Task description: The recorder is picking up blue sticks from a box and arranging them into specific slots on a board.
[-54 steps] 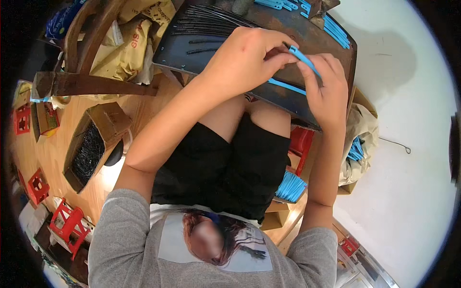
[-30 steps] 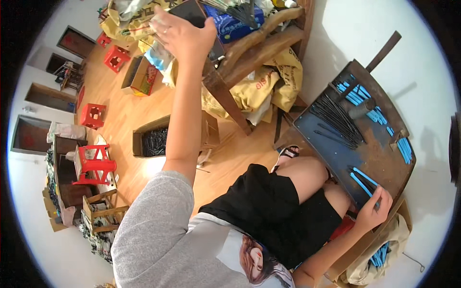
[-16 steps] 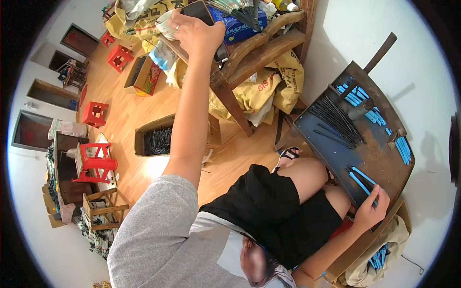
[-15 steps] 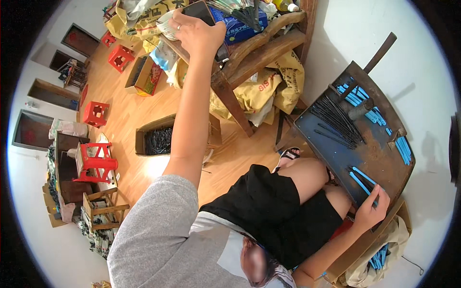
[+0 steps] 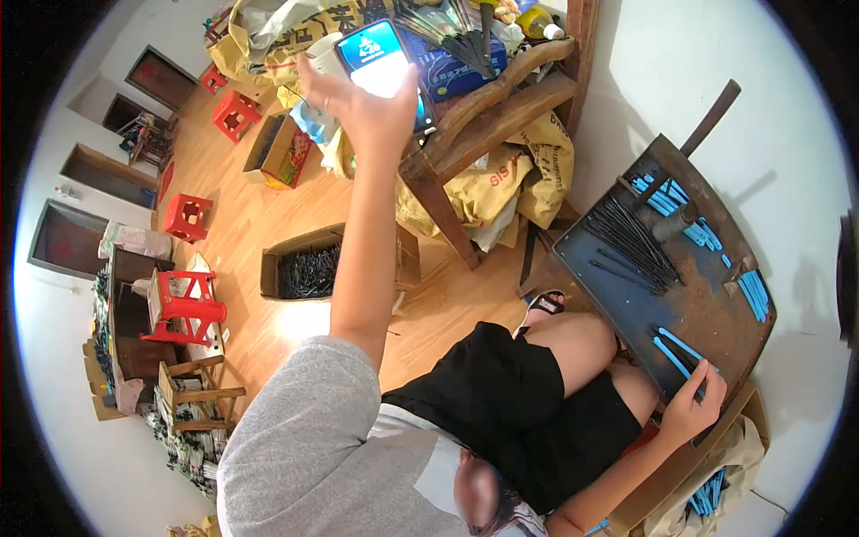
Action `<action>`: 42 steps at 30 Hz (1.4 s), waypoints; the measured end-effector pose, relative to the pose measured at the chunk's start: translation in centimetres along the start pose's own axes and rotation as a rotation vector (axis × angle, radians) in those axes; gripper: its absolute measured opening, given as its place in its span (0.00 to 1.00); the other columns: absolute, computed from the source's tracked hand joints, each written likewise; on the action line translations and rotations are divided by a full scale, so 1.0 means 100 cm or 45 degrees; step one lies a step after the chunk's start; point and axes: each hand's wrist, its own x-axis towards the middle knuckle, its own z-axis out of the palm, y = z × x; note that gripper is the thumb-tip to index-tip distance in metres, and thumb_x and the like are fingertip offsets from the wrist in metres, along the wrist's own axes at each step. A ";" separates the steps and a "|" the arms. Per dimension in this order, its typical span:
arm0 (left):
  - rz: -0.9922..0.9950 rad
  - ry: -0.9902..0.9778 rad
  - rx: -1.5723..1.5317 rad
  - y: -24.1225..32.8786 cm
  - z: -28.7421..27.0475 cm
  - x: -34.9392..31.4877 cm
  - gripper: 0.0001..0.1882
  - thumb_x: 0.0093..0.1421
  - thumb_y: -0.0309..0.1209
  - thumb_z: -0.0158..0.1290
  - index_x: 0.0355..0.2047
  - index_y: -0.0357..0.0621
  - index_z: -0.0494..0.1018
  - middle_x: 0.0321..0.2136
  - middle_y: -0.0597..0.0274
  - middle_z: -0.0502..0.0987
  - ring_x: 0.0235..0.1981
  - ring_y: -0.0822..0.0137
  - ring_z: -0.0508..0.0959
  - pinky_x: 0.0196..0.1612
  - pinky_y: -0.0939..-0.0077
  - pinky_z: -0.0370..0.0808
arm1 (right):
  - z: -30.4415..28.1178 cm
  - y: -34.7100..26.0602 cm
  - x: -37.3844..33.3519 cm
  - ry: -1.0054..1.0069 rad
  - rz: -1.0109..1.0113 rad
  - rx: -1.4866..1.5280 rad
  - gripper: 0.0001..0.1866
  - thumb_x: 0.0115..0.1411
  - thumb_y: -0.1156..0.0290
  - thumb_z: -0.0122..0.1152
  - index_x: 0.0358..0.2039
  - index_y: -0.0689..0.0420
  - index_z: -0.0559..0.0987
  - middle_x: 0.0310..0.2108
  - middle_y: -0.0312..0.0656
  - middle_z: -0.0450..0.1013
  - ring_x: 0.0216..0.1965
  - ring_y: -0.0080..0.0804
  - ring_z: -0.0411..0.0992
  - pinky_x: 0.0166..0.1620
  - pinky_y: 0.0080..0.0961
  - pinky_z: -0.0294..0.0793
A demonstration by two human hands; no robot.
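My left hand (image 5: 371, 112) reaches far forward with its fingers spread, over the lower part of a phone (image 5: 371, 46) with a lit screen. The phone rests on a cluttered wooden stand (image 5: 501, 107); a pale cup-like thing (image 5: 327, 55) sits beside it. On the right, my right hand (image 5: 696, 407) is closed at the near edge of a dark worktop (image 5: 617, 295), gripping slim blue and black sticks (image 5: 673, 351). Thin black rods (image 5: 631, 237) lie in a bundle farther up that worktop, with light-blue sticks (image 5: 667, 197) beyond them and more blue sticks (image 5: 754, 295) at its right edge.
A bar-like handle (image 5: 711, 116) juts from the worktop's far end. A cardboard box of black pieces (image 5: 309, 268) stands on the floor. Red stools (image 5: 183, 309) are at the left. Below the worktop, a bag (image 5: 738, 465) holds blue sticks.
The phone's screen has lit up. My left hand has shifted from the pale cup-like thing onto the phone's lower part, its fingers spreading. My right hand keeps its grip; the view has shifted slightly.
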 end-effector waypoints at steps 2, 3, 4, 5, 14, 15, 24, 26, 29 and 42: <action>-0.067 -0.035 -0.129 0.022 -0.039 -0.015 0.50 0.42 0.31 0.60 0.57 0.37 0.36 0.54 0.43 0.45 0.51 0.47 0.59 0.53 0.58 0.59 | 0.001 0.000 -0.002 -0.007 0.005 0.017 0.07 0.56 0.74 0.54 0.29 0.66 0.74 0.27 0.46 0.71 0.29 0.38 0.69 0.34 0.28 0.68; -0.151 -0.079 -0.280 0.037 -0.055 -0.027 0.48 0.45 0.30 0.60 0.57 0.38 0.38 0.56 0.49 0.45 0.52 0.52 0.59 0.53 0.63 0.59 | -0.004 0.001 -0.002 -0.008 0.011 0.004 0.07 0.56 0.74 0.53 0.29 0.66 0.74 0.27 0.46 0.71 0.29 0.37 0.69 0.34 0.27 0.68; -0.160 -0.082 -0.284 0.044 -0.064 -0.039 0.48 0.45 0.30 0.60 0.57 0.38 0.38 0.56 0.49 0.45 0.52 0.52 0.59 0.53 0.63 0.59 | -0.008 0.002 -0.002 -0.011 0.017 -0.009 0.07 0.56 0.74 0.53 0.29 0.66 0.74 0.27 0.46 0.71 0.29 0.37 0.69 0.34 0.27 0.68; -0.065 -0.178 -0.384 0.050 -0.073 -0.051 0.41 0.45 0.26 0.58 0.55 0.39 0.45 0.54 0.50 0.50 0.51 0.56 0.62 0.50 0.67 0.62 | -0.010 0.004 -0.003 -0.016 0.015 -0.003 0.07 0.56 0.74 0.53 0.29 0.66 0.74 0.27 0.46 0.71 0.29 0.37 0.69 0.34 0.27 0.68; -0.003 -0.763 -0.957 0.109 -0.087 -0.095 0.07 0.45 0.15 0.50 0.24 0.39 0.71 0.27 0.58 0.75 0.26 0.71 0.75 0.25 0.82 0.71 | -0.015 0.016 0.002 -0.026 0.031 -0.017 0.08 0.56 0.73 0.53 0.29 0.67 0.74 0.26 0.45 0.71 0.27 0.34 0.68 0.34 0.25 0.68; 0.004 -0.792 -1.010 0.113 -0.085 -0.096 0.07 0.44 0.15 0.50 0.24 0.39 0.71 0.27 0.58 0.75 0.25 0.70 0.75 0.25 0.82 0.71 | -0.015 0.016 0.003 -0.025 0.037 -0.024 0.08 0.56 0.73 0.53 0.29 0.67 0.74 0.26 0.45 0.71 0.27 0.34 0.68 0.33 0.25 0.68; -0.009 -0.952 -1.183 0.121 -0.087 -0.109 0.07 0.41 0.14 0.49 0.21 0.39 0.71 0.26 0.57 0.75 0.24 0.66 0.76 0.26 0.80 0.72 | -0.021 0.016 0.002 -0.017 0.056 -0.060 0.09 0.57 0.72 0.54 0.29 0.67 0.74 0.26 0.44 0.71 0.27 0.32 0.69 0.33 0.25 0.68; -0.019 -0.983 -1.190 0.119 -0.088 -0.112 0.07 0.41 0.14 0.49 0.21 0.38 0.71 0.26 0.57 0.75 0.24 0.66 0.76 0.26 0.80 0.72 | -0.021 0.015 0.003 -0.013 0.064 -0.063 0.09 0.57 0.72 0.54 0.29 0.67 0.74 0.26 0.44 0.71 0.27 0.32 0.69 0.33 0.25 0.68; -0.019 -1.016 -1.174 0.114 -0.090 -0.113 0.07 0.41 0.14 0.49 0.20 0.38 0.71 0.26 0.58 0.75 0.24 0.66 0.76 0.26 0.79 0.73 | -0.020 0.012 0.004 -0.007 0.078 -0.071 0.09 0.56 0.72 0.54 0.29 0.67 0.74 0.26 0.44 0.71 0.27 0.32 0.69 0.33 0.25 0.68; 0.048 -1.042 -1.176 0.116 -0.087 -0.120 0.06 0.40 0.15 0.49 0.19 0.39 0.71 0.25 0.61 0.75 0.24 0.66 0.76 0.26 0.78 0.73 | -0.010 0.030 0.011 -0.015 0.139 -0.072 0.11 0.57 0.70 0.54 0.30 0.66 0.75 0.26 0.43 0.72 0.27 0.29 0.68 0.33 0.23 0.68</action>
